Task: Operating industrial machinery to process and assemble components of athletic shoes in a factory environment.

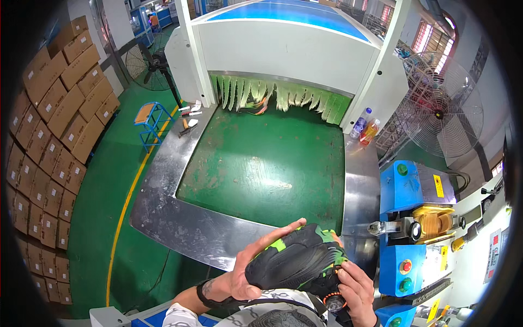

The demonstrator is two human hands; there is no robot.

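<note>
I hold a black sports shoe [302, 259] with green and orange patches low in front of my body, over the near edge of the metal frame. My left hand [246, 270] is wrapped round one end, its fingers along the far side and its thumb on the near side. At the other end, the fingers of my right hand [355, 286] press on the shoe near its opening. A dark round piece with an orange edge shows beside that hand; what it is, I cannot make out. Another dark shoe [255, 107] with green and orange colouring lies under the strip curtain, partly hidden.
A green belt [256, 180] runs under the white machine housing [289, 52], bordered by a metal frame [158, 199]. Tools [188, 126] lie at its left, bottles [359, 124] at its right. A blue machine [402, 234] stands right; boxes [46, 169] and a stool [151, 122] are left.
</note>
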